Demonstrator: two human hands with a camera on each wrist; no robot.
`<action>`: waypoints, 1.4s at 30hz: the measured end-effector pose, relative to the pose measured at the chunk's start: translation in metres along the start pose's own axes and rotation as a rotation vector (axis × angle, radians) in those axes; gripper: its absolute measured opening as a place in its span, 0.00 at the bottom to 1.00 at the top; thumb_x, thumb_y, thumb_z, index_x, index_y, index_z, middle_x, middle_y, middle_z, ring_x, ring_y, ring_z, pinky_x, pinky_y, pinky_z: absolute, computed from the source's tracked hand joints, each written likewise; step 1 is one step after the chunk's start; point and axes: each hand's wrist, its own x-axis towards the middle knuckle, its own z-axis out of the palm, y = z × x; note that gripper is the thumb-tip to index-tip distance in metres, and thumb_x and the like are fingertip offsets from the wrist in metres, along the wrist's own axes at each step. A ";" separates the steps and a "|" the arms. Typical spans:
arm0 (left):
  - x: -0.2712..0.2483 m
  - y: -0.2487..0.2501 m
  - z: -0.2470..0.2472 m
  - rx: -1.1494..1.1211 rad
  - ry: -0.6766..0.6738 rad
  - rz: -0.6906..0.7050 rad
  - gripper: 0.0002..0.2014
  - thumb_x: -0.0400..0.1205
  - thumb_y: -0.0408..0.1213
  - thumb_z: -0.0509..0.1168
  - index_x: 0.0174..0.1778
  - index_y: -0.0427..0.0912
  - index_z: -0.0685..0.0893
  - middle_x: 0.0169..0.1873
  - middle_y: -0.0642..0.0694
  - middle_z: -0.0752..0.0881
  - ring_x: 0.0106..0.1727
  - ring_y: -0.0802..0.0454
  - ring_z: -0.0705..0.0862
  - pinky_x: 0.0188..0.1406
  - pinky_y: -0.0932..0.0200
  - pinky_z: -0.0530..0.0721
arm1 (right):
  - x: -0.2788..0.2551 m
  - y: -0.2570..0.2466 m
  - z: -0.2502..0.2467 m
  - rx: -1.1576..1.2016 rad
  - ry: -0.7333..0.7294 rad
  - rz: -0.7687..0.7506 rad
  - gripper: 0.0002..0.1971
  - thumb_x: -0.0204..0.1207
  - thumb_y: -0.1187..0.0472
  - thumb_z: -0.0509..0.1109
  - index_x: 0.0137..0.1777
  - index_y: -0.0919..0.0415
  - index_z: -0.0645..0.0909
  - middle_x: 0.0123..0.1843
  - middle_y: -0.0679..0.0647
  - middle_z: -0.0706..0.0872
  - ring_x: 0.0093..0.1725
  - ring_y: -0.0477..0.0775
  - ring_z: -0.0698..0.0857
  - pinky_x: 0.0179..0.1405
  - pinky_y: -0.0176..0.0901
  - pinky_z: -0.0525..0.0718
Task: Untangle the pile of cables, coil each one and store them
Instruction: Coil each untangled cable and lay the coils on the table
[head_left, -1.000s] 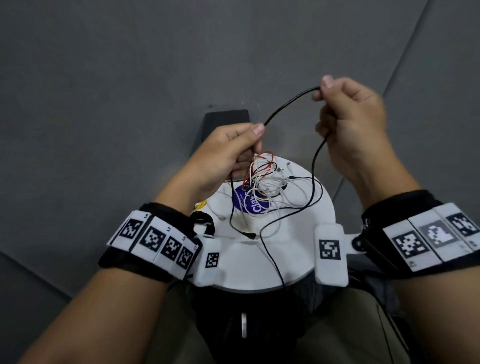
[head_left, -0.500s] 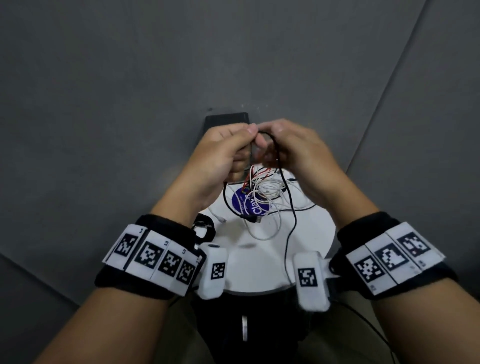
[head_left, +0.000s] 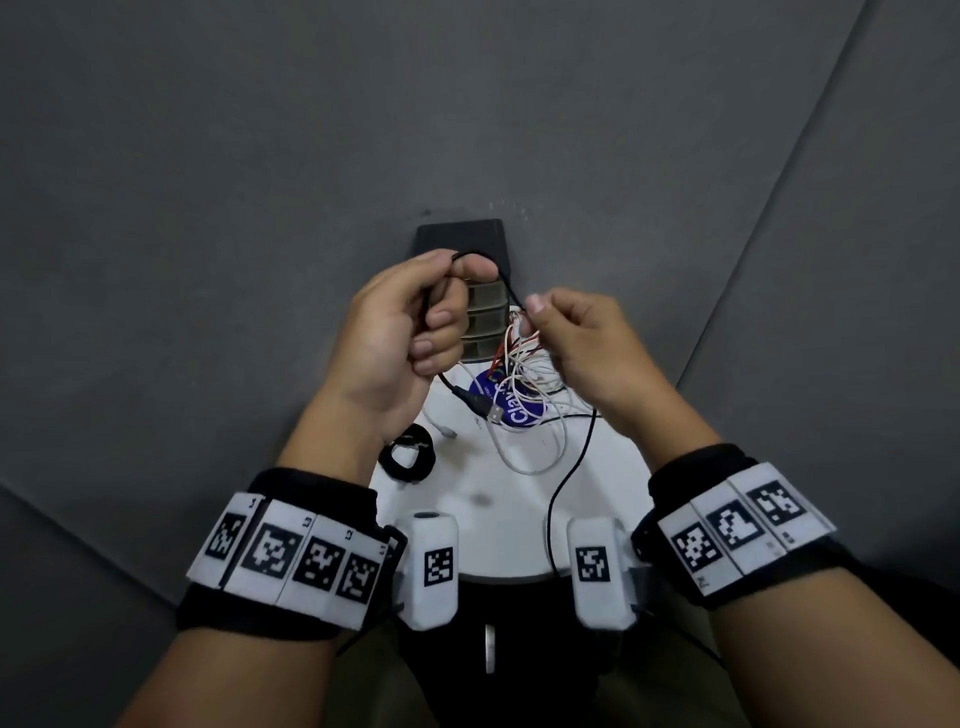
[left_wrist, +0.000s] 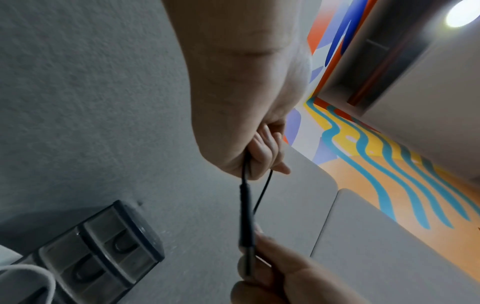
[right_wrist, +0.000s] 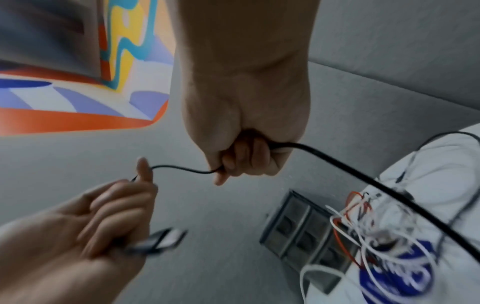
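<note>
Had my left hand (head_left: 410, 332) clamped on the black cable (head_left: 569, 467) loops so they'd stay put, right hand (head_left: 576, 343) pinching the slack to feed more.

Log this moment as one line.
phase: coiling black cable | left hand: grips loops | right hand: pinches cable | white tangle: on table

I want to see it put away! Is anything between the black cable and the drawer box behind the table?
Nothing solid blocks the drawer box. But the black cable, held by the left hand and right hand, trails past the wire tangle.
</note>
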 end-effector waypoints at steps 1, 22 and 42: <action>-0.004 -0.003 -0.002 -0.025 0.003 0.007 0.17 0.89 0.35 0.49 0.54 0.33 0.83 0.25 0.52 0.65 0.19 0.61 0.55 0.14 0.66 0.51 | -0.006 0.002 0.007 -0.010 -0.032 -0.003 0.18 0.89 0.50 0.63 0.38 0.55 0.83 0.21 0.40 0.71 0.22 0.42 0.65 0.26 0.40 0.63; -0.032 -0.030 -0.030 0.126 0.335 0.001 0.18 0.94 0.41 0.54 0.67 0.32 0.83 0.32 0.43 0.86 0.28 0.56 0.85 0.27 0.69 0.82 | -0.063 -0.026 0.043 -0.036 -0.779 0.033 0.11 0.87 0.69 0.65 0.58 0.75 0.86 0.22 0.32 0.78 0.24 0.37 0.71 0.27 0.23 0.69; -0.023 -0.056 -0.029 0.197 -0.012 -0.162 0.16 0.92 0.32 0.54 0.55 0.27 0.86 0.31 0.44 0.84 0.29 0.52 0.79 0.32 0.61 0.75 | -0.008 -0.015 0.034 0.042 -0.008 -0.032 0.22 0.81 0.55 0.76 0.37 0.74 0.77 0.24 0.46 0.76 0.25 0.42 0.76 0.32 0.34 0.77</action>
